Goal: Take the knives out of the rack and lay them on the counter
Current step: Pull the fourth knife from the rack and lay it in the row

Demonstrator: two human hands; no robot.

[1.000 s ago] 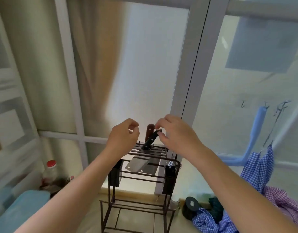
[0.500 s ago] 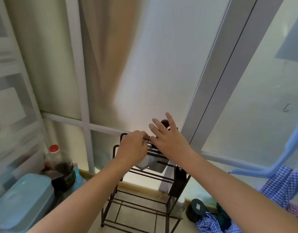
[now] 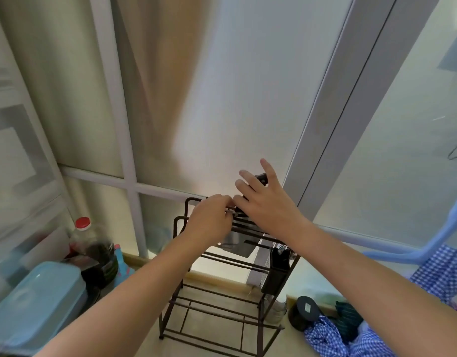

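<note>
A dark brown wire rack [image 3: 222, 300] stands on the floor against the frosted glass door. Under its top bars hangs a cleaver blade [image 3: 237, 244]. A dark knife handle [image 3: 262, 177] sticks up at the back of the rack and shows between my fingers. My left hand [image 3: 209, 220] is curled over the rack's top bars, fingertips and thumb pinched on a thin bar. My right hand [image 3: 263, 207] lies over the knife handles with its fingers spread and its thumb hidden. The other handles are hidden under both hands.
A black holder [image 3: 279, 264] hangs on the rack's right side. At the left floor are a light blue tub [image 3: 34, 307] and a red-capped bottle [image 3: 83, 235]. Blue checked cloth [image 3: 351, 338] and a black round object [image 3: 306, 311] lie at the right.
The view swung down and left. My right hand went from pinching a black handle to spread fingers over the handles. My left hand dropped onto the rack's top bars and closed.
</note>
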